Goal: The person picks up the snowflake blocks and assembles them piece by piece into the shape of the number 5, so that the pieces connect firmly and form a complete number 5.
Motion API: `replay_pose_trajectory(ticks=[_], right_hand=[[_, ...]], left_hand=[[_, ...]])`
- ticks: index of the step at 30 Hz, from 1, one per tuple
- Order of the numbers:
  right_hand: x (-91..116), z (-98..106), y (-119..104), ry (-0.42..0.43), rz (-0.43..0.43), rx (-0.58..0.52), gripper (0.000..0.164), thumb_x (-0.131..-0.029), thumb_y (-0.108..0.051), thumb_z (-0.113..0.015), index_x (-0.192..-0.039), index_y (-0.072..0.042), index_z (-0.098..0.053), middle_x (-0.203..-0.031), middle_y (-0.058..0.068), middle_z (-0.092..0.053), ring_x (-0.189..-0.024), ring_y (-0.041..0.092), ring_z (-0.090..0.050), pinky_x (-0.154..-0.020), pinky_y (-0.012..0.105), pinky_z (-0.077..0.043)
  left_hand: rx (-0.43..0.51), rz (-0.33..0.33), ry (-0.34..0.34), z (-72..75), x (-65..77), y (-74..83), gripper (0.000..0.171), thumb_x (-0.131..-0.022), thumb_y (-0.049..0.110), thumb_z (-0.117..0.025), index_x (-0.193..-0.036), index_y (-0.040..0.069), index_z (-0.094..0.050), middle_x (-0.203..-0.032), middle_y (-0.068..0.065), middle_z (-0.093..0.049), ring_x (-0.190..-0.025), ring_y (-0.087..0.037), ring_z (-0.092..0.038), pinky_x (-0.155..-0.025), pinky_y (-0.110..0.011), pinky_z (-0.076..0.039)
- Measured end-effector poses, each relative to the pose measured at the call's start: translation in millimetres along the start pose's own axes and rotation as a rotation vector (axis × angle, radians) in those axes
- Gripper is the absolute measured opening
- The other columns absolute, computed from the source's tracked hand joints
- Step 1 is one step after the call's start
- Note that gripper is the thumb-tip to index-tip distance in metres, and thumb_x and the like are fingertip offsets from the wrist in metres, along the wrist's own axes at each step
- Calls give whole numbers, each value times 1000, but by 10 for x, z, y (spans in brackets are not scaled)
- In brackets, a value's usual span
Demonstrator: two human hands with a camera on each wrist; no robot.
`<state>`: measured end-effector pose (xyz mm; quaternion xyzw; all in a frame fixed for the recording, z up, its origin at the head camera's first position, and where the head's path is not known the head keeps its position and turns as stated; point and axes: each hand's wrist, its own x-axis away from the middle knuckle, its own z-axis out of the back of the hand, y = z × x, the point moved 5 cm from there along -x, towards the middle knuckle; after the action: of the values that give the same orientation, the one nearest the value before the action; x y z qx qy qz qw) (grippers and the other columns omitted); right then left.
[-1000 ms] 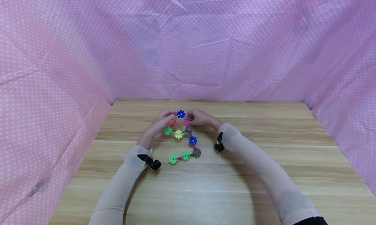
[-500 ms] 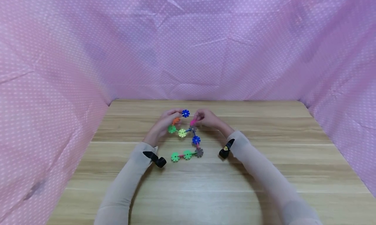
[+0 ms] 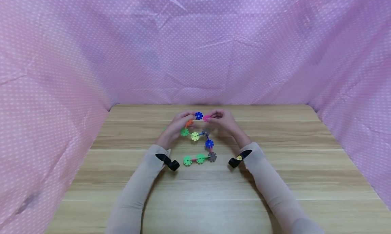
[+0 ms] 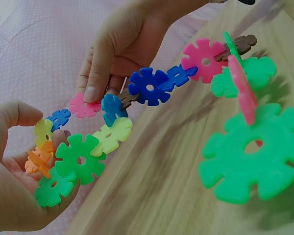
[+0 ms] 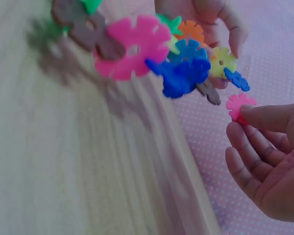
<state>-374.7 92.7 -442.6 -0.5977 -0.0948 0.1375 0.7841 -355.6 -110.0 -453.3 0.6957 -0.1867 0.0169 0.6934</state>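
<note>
A curving chain of notched plastic snowflake discs (image 3: pixel 194 136) hangs between the hands. My left hand (image 3: pixel 178 123) holds its far end, fingers about a yellow disc (image 4: pixel 43 130) and an orange disc (image 4: pixel 39 159). At that end sticks out a blue disc (image 3: pixel 199 116). Thumb and fingers of my right hand (image 3: pixel 224 121) pinch a loose pink disc (image 5: pixel 240 106), close beside the blue disc. In the right wrist view a small gap shows between pink and blue. The chain's other end, with green discs (image 4: pixel 255 152), hangs nearer the body.
Below the hands lies a wood-grain table (image 3: pixel 226 196), with the chain's shadow on it. Pink dotted cloth (image 3: pixel 195 51) surrounds the table at the back and sides. Black wrist cameras (image 3: pixel 174 165) sit on both sleeves.
My right hand has lifted the pink disc from beside the chain's grey disc up to the blue end disc. Both hands and the chain have shifted slightly right in the head view.
</note>
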Motion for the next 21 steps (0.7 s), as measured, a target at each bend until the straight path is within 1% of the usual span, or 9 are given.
replay_pose_trajectory(ticks=[3,5,7,10,12,13,14,18,21], right_hand=[[9,36,-31,28,10,-39,25,-89,-2,-76,-110,9,-67,-99,14,-73,-79,8,-67,-88,41,-61],[21,49,-48,42,13,-54,26,-89,-2,-76,-109,11,-66,-95,10,-73,-78,7,-67,-85,36,-61],[25,52,-54,56,20,-69,25,-89,-2,-76,-108,11,-65,-92,4,-73,-77,7,-67,-82,33,-62],[27,57,-66,78,34,-72,25,-90,-3,-76,-108,11,-66,-92,2,-74,-79,9,-68,-83,35,-62],[29,62,-78,95,47,-61,23,-90,-3,-75,-107,10,-66,-93,4,-75,-79,8,-68,-84,37,-62],[32,65,-86,104,53,-51,23,-90,-3,-75,-107,10,-67,-95,7,-76,-79,8,-68,-83,36,-62],[39,68,-99,113,60,-39,22,-90,-3,-76,-106,10,-67,-97,10,-76,-79,8,-68,-82,34,-62],[47,65,-116,135,82,9,21,-90,-5,-76,-105,8,-69,-104,21,-75,-78,5,-67,-74,20,-59],[52,53,-123,135,97,35,21,-91,-7,-77,-105,8,-70,-106,24,-74,-78,7,-67,-72,16,-57]], left_hand=[[0,-6,1,-34,-42,24,34,-103,19,-59,-135,7,-60,-127,-7,-59,-105,-30,-63,-103,-46,-54],[6,0,7,-48,-62,32,35,-103,19,-59,-136,7,-59,-128,-7,-59,-106,-31,-63,-106,-48,-52],[8,1,16,-57,-71,42,34,-103,20,-60,-135,8,-59,-125,-5,-59,-107,-31,-63,-105,-47,-52],[14,-7,25,-72,-79,55,32,-102,21,-61,-131,8,-60,-122,-4,-61,-107,-31,-63,-104,-47,-53],[18,-12,27,-86,-82,59,29,-102,22,-61,-128,8,-61,-118,-2,-62,-106,-31,-64,-102,-46,-54],[22,-14,27,-94,-84,60,28,-102,22,-62,-127,8,-61,-116,-2,-63,-105,-30,-63,-102,-46,-54],[24,-15,28,-103,-86,59,28,-101,22,-62,-126,8,-61,-114,-1,-63,-103,-29,-63,-100,-45,-55],[37,-9,34,-140,-89,48,26,-101,21,-63,-123,8,-61,-109,0,-63,-93,-23,-62,-93,-39,-56],[48,2,45,-161,-86,39,25,-101,21,-63,-122,8,-61,-110,0,-64,-88,-20,-62,-88,-34,-57]])
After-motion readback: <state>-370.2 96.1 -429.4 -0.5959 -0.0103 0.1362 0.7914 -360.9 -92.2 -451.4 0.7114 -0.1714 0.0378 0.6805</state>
